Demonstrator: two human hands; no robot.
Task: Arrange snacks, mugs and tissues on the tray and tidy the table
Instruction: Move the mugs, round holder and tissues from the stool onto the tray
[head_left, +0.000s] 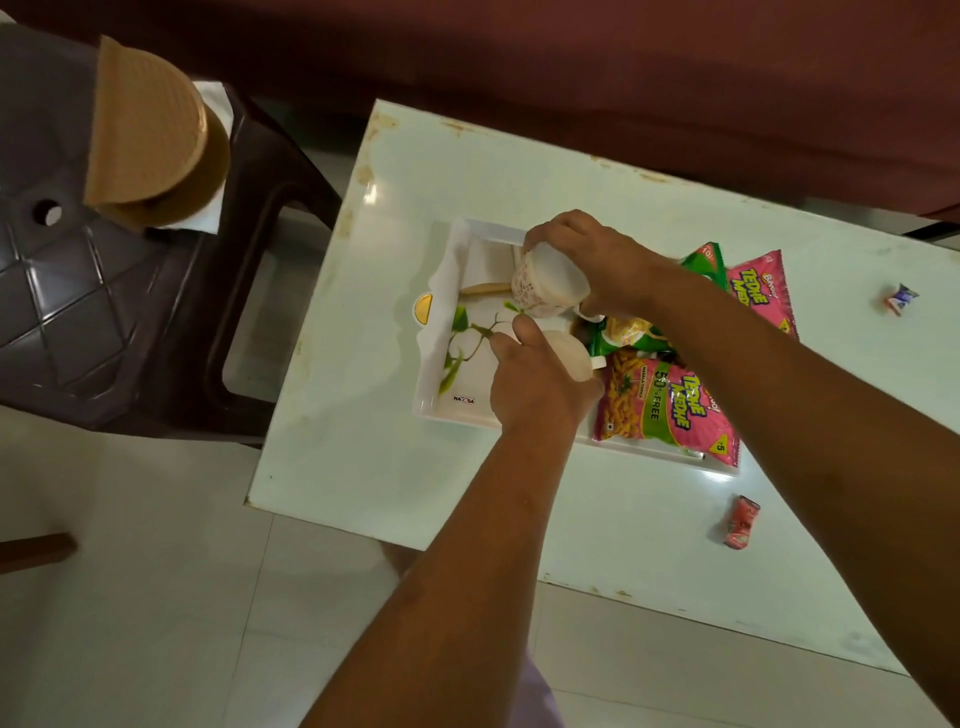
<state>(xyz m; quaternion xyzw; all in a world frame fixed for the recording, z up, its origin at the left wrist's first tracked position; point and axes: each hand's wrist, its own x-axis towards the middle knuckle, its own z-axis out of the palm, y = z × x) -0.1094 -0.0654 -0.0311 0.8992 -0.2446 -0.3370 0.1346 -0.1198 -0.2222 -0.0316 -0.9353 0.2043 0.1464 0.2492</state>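
While mugs are being placed on the tray (432, 371) | left hand (540, 387) grips near mug (571, 358), right hand (592, 260) grips tilted far mug (545, 283), both over the tray | next: set them upright beside snack packets (670, 408).

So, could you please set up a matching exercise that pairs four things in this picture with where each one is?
Things:
1 patterned mug
2 near pink snack packet
3 red wrapper
4 brown roll

Places:
A on the chair
B on the bare table, off the tray
C lying on the tray
D held in the right hand

Pairs: 1-D, 2-C, 3-B, 4-A.
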